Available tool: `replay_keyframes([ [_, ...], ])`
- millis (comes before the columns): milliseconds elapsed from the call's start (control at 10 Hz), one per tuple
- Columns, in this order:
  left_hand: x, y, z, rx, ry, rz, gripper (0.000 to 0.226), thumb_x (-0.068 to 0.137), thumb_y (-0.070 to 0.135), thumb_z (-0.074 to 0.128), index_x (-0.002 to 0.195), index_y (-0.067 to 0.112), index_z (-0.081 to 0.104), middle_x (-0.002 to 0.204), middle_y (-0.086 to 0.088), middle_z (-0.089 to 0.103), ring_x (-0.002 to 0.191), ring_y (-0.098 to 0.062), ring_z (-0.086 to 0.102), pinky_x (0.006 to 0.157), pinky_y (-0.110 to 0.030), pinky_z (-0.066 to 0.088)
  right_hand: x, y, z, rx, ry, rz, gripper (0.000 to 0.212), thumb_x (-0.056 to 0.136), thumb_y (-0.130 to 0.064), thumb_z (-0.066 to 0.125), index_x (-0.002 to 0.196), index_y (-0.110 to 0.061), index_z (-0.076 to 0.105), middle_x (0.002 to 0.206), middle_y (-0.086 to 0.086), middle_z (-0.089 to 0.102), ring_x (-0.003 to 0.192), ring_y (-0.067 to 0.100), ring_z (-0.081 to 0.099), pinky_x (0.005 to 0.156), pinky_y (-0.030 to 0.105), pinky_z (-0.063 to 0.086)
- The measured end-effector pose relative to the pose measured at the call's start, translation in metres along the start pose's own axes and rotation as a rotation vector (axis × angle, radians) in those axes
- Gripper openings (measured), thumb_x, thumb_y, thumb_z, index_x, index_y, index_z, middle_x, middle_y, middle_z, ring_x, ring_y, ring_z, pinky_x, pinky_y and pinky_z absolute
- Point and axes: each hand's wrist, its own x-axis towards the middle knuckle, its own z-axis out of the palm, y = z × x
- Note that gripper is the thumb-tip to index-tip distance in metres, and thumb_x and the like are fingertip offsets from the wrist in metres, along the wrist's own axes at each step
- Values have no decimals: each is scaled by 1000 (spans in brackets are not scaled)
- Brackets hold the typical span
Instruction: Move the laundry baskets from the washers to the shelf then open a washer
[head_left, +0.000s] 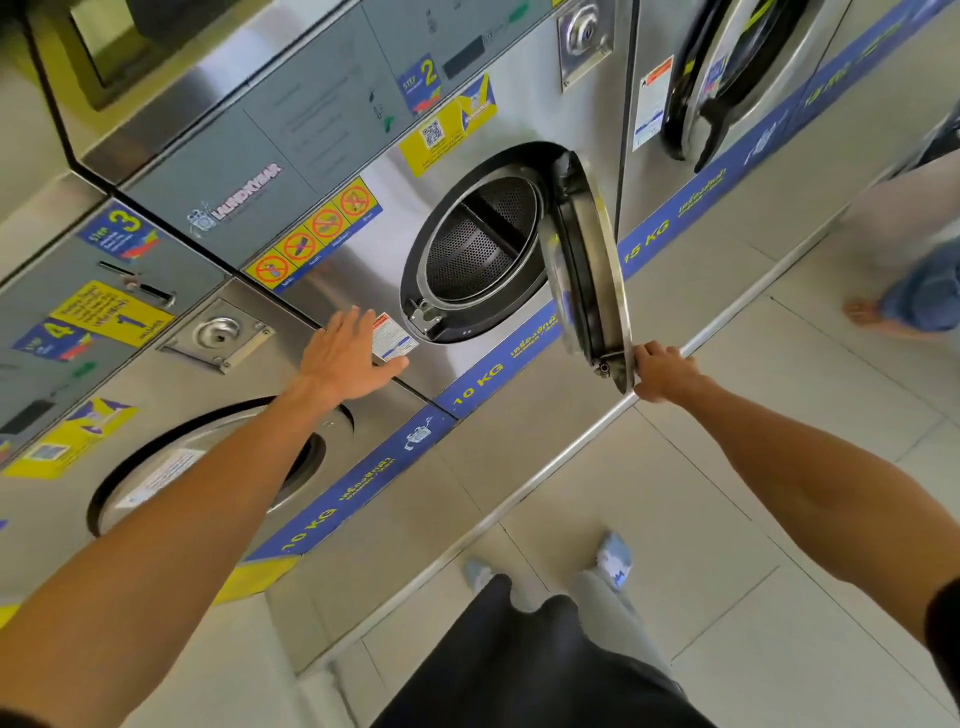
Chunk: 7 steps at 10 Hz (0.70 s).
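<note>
The middle steel washer (363, 270) has its round door (592, 270) swung wide to the right, showing the perforated drum (478, 244). My right hand (662, 371) is closed on the lower rim of that door. My left hand (348, 353) lies flat, fingers spread, against the steel front panel just left of the door opening, beside a small white sticker. No laundry basket or shelf is in view.
A second washer (208, 467) with a shut door stands at the left, a third washer (737, 78) at the right. Another person's leg and foot (904, 296) are on the tiled floor at far right. My feet (613, 561) stand below the machines.
</note>
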Motion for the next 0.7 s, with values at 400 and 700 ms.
replay_keyframes([
  [400,-61,10,13,-91,10,-46,91,85,73,47,148,9,31,152,-15,37,137,-33,38,103,-50,42,-20,-4,-25,8,43,21,69,84,-33,66,144,-18,35,137,12,46,127,36,47,100,52,44],
  [700,-142,-6,37,-196,43,-144,97,84,79,37,152,10,24,159,-15,27,145,-33,27,114,-48,31,-49,-19,-68,-30,114,9,77,78,-38,74,141,-12,40,139,15,49,129,37,48,104,52,43],
])
